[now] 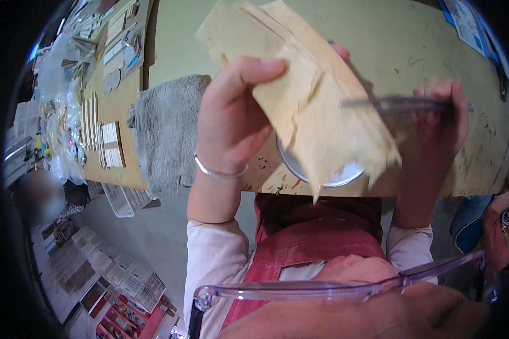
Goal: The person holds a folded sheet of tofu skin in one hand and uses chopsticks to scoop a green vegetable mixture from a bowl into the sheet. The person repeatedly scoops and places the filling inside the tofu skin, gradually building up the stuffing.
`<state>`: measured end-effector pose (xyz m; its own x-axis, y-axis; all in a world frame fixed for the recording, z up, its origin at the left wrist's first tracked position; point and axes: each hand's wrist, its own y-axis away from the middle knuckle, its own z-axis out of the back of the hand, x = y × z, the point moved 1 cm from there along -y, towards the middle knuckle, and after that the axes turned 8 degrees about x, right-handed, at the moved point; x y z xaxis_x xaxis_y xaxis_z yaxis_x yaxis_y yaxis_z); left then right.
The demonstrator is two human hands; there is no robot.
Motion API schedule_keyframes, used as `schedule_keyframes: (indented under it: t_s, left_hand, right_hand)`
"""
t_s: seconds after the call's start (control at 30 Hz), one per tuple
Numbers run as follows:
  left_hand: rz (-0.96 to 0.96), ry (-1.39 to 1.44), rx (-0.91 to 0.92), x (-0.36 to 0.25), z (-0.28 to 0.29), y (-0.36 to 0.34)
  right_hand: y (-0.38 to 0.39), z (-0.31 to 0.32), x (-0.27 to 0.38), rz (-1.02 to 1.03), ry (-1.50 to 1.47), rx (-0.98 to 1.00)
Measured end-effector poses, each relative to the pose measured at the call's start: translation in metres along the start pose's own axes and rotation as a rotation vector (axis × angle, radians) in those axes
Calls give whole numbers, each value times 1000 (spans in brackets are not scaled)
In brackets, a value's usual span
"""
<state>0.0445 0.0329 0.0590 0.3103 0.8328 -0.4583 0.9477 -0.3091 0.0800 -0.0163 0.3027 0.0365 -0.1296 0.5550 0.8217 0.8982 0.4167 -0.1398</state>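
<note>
My left hand (240, 101) is closed on a tan, folded paper-like sheet (328, 107), with the thumb pressed flat on its near face. The sheet hangs tilted, its lower edge ragged and torn into points. My right hand (442, 113) is closed round a slim grey metal tool (398, 104), smeared by motion, so its exact kind cannot be made out. The tool's tip overlaps the right edge of the sheet; whether they touch is unclear. Below the sheet stands a round, white-lined dish (291, 161), partly hidden by it.
A grey towel (172, 127) drapes over the bench's front edge, left of my arm. Farther left lie pale wooden strips (112, 144), grey discs (113, 79) and clear plastic bags (56, 107). Dark crumbs dot the bench (254, 181). White baskets (119, 271) stand lower left; another person (500, 226) is at right.
</note>
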Motion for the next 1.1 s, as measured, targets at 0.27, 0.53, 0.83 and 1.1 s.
schedule_keyframes:
  t_s: [0.27,0.53,0.83,1.1]
  left_hand:
    - [-133,60,-157,-30,57,-22]
    - [-119,24,-158,-19,67,-15]
    - [-52,39,-78,-11,69,-18]
    - [8,40,-34,-14,80,-22]
  right_hand:
    - [-25,44,2,-78,-324,89]
    - [23,-3,14,4,127,-86]
    - [91,-81,35,80,1155,92]
    - [90,-103,2,-25,1055,61]
